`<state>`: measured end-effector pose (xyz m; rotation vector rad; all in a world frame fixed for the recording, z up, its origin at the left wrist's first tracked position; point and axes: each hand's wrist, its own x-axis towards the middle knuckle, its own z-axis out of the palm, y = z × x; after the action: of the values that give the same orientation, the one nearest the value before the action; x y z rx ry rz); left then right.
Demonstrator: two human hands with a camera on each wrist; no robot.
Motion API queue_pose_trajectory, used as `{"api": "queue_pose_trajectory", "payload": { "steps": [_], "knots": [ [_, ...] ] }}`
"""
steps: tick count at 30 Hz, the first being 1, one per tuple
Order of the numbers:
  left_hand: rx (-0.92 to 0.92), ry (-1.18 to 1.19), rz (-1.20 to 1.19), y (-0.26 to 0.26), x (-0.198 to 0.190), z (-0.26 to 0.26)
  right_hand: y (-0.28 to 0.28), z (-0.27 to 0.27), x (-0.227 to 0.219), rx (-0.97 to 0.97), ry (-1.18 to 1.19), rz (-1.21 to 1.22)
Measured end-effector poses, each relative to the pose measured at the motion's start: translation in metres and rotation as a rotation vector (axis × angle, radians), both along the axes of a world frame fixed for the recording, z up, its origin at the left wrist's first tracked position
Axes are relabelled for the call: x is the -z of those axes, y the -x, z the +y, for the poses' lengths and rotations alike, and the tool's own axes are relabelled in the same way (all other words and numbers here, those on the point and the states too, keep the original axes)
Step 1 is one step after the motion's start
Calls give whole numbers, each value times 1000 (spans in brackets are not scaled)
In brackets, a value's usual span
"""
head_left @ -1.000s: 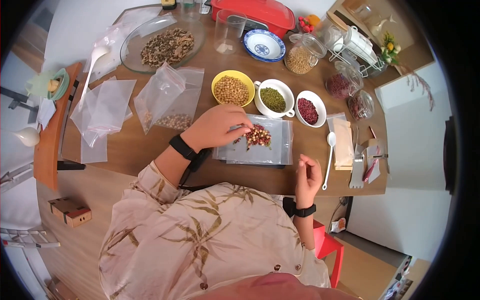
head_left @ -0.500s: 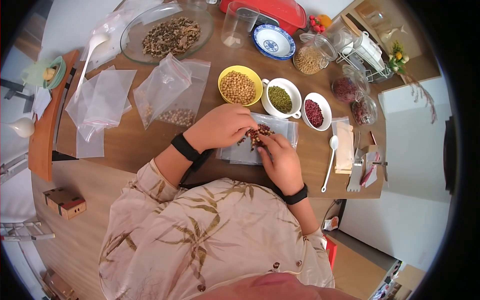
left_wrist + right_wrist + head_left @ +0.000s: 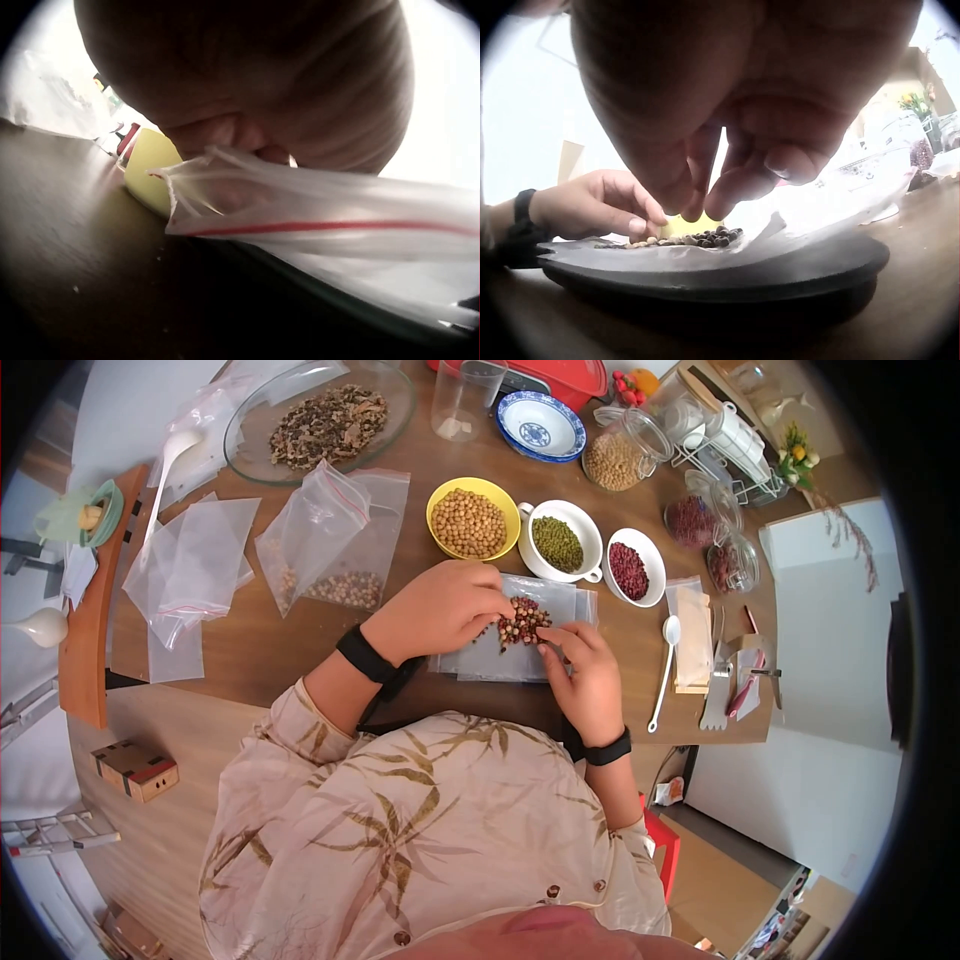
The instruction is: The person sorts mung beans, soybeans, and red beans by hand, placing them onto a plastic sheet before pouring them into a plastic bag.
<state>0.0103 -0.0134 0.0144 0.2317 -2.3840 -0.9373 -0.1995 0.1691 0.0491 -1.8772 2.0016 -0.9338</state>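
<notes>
A pile of mixed beans (image 3: 522, 622), red, tan and dark, lies on a flat clear zip bag (image 3: 480, 660) in front of the person. My left hand (image 3: 440, 608) is at the pile's left edge, with thumb and fingertips beside the beans and a small gap between them in the right wrist view. Opposite it, my right hand (image 3: 588, 678) reaches the pile's right edge with loosely bent fingers pointing down; thumb and fingers stand apart. In the right wrist view the bag rests on a dark, round-edged base (image 3: 780, 277). The left wrist view shows the bag's red zip strip (image 3: 315, 226).
Behind the bag stand a yellow bowl of chickpeas (image 3: 468, 522), a white cup of green beans (image 3: 557, 544) and a white bowl of red beans (image 3: 629, 570). Bean bags (image 3: 345, 588) lie left; a white spoon (image 3: 664, 670) lies right. Glass jars (image 3: 615, 460) stand behind.
My right hand has come in from the right, beside the bag, to the pile, then drawn back slightly rightward. The left hand has stayed by the pile, which looks a little reshaped.
</notes>
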Motion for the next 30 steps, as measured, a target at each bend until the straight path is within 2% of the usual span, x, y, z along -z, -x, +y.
{"api": "queue_pose_trajectory", "payload": {
  "steps": [11,21,23,24,25,26,28,29,30],
  "knots": [
    [-5,99,-24,4,6,9,1,-1,10,24,-50,-18],
    [6,-22,23,6,-2,7,2,-5,10,-16,25,46],
    [-15,-65,59,4,-6,6,2,-2,4,82,-39,-157],
    [-65,-281,16,1,-13,8,5,0,8,83,-39,-158],
    [-115,-497,-27,-1,-17,9,11,4,15,149,-55,-393],
    [-116,-498,-27,-2,-16,9,14,5,19,215,-72,-628],
    [-43,-974,111,-2,-16,8,14,5,16,207,-39,-540],
    [-39,-972,111,-3,-13,6,14,5,13,201,-5,-453],
    [51,-1121,115,-4,-8,3,11,2,7,204,-2,-452]
  ]
}}
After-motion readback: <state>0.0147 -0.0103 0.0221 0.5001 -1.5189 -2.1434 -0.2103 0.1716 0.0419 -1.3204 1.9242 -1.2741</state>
